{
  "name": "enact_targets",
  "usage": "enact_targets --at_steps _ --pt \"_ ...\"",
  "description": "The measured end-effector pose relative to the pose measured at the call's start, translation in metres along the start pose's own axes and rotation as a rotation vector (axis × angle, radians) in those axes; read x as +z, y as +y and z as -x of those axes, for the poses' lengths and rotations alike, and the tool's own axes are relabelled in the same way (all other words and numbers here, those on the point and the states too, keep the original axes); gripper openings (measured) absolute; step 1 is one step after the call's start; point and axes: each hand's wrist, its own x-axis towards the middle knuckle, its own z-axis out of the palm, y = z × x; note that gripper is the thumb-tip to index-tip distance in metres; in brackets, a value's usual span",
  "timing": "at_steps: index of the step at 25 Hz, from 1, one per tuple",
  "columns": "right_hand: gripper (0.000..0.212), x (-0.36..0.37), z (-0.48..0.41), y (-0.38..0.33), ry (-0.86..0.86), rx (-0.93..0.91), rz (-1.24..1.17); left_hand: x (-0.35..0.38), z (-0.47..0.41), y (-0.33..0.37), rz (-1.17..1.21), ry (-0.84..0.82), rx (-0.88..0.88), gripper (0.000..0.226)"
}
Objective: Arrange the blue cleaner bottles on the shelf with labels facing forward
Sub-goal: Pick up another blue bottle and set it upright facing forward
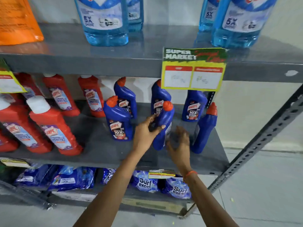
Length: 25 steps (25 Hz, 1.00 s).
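Several blue cleaner bottles with red caps stand on the middle shelf (101, 149). My left hand (144, 133) grips the front middle blue bottle (164, 122), whose label is turned to the right. My right hand (179, 143), blurred, touches that bottle's lower right side, fingers spread. To its left a blue bottle (118, 122) shows its label forward. At the front right another blue bottle (205, 130) shows only its plain side. Behind stand three more blue bottles (127, 97), (158, 99), (193, 105) with labels facing forward.
Red cleaner bottles (54, 128) fill the shelf's left half. A price card (193, 71) hangs from the upper shelf edge. Light-blue liquid bottles (103, 22) stand on the top shelf. Detergent packs (146, 182) lie on the bottom shelf. The rack's slanted metal post (265, 136) is at right.
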Motion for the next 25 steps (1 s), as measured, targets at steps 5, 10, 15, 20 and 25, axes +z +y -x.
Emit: enact_targets --at_steps 5,10,15,20,25 --pt "0.072 0.000 -0.019 0.010 -0.356 0.132 -0.077 0.010 -0.004 0.008 -0.142 0.057 -0.066 0.048" --pt "0.086 0.001 -0.021 0.014 -0.364 0.153 -0.106 0.014 -0.009 0.015 -0.175 0.110 -0.113 0.033" --pt "0.088 -0.015 -0.028 0.011 -0.540 0.247 -0.331 -0.009 -0.018 0.019 0.032 0.190 -0.249 0.033" --pt "0.063 -0.023 -0.032 -0.002 -0.576 0.294 -0.569 -0.030 -0.032 0.033 0.372 -0.072 -0.226 0.010" --pt "0.054 0.004 -0.004 -0.020 -0.058 0.261 -0.245 0.007 -0.023 0.051 0.298 0.005 -0.208 0.055"
